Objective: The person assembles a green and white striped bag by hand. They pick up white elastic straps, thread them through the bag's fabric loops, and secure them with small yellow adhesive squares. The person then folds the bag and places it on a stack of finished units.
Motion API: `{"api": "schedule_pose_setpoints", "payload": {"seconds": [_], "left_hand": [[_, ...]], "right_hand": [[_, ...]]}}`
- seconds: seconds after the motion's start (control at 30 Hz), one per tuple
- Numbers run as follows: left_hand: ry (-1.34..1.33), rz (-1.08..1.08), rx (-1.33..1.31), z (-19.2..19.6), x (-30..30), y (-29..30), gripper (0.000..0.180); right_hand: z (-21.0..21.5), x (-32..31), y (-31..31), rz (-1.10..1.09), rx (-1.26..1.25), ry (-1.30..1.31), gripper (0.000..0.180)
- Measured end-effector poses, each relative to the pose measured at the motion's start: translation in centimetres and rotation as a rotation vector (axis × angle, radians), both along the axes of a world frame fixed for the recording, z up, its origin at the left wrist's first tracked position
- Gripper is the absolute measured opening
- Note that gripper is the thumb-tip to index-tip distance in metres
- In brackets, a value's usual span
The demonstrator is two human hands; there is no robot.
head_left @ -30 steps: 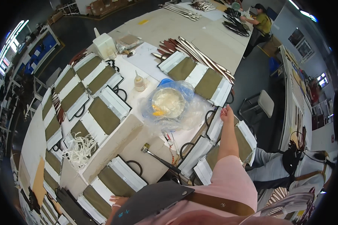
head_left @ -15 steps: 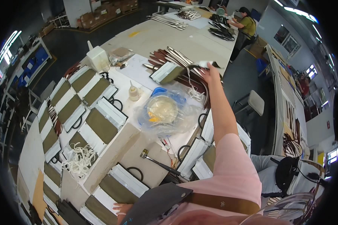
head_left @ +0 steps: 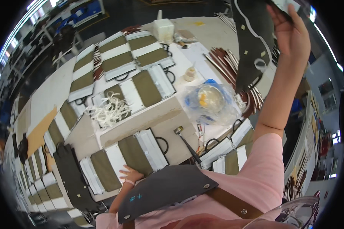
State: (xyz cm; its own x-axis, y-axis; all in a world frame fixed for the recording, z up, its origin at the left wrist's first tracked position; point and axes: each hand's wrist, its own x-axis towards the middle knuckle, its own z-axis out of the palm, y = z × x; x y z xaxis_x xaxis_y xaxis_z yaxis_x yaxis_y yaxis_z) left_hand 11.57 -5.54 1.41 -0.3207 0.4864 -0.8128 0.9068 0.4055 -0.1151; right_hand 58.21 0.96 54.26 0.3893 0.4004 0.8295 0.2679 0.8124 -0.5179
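My right hand [head_left: 292, 34] is raised at the upper right with its fingers curled at the top of a hanging dark grey-green fabric panel [head_left: 252, 45]. Small pale squares, a thin white strip and a white loop show on the panel's face. Something white also shows by those fingertips, too small to name. My left hand [head_left: 132, 174] lies with spread fingers on an olive-and-white fabric piece [head_left: 135, 152] at the table's near side. That piece has a black loop handle [head_left: 163, 145] and a white end panel.
Beyond are a bundle of brown and white strips [head_left: 225, 65], a plastic bag [head_left: 210, 101], a small bottle [head_left: 189, 74] and a white container [head_left: 163, 30]. A hammer [head_left: 187, 143] lies near me. White cords [head_left: 109, 110] are heaped among several olive-and-white pieces.
My right hand has lifted the panel up and nearer from beside the strips, and its dark face now shows. The view has swung left. My left hand stays on the olive-and-white piece.
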Motion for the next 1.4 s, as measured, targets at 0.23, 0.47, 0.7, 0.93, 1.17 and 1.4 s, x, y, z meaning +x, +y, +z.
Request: {"api": "schedule_pose_setpoints", "payload": {"seconds": [0.23,0.47,0.7,0.93,1.17,1.4], "left_hand": [[-0.080,-0.117,-0.013,-2.0,-0.5,-0.4,0.120],[-0.156,-0.008,0.010,-1.7,-0.6,-0.8,0.119],[-0.179,0.137,0.031,3.5,-0.1,-0.8,0.119],[-0.169,0.137,0.080,2.9,1.5,-0.3,0.112],[-0.181,0.140,0.135,1.0,0.1,-1.8,0.113],[-0.453,-0.103,0.056,1.9,-4.0,-0.4,0.112]], "right_hand": [[-0.9,-4.9,14.2,0.429,-0.222,0.396,0.015],[-5.9,-14.2,27.2,0.793,-0.235,0.707,0.020],[-16.3,-16.8,31.3,0.706,-0.281,0.679,0.016],[-45.6,-7.8,31.8,0.219,-1.212,0.850,0.020],[-52.5,-14.0,16.7,0.715,-1.488,0.909,0.026],[-51.4,-18.0,-5.4,1.065,-1.903,0.694,0.025]]}}
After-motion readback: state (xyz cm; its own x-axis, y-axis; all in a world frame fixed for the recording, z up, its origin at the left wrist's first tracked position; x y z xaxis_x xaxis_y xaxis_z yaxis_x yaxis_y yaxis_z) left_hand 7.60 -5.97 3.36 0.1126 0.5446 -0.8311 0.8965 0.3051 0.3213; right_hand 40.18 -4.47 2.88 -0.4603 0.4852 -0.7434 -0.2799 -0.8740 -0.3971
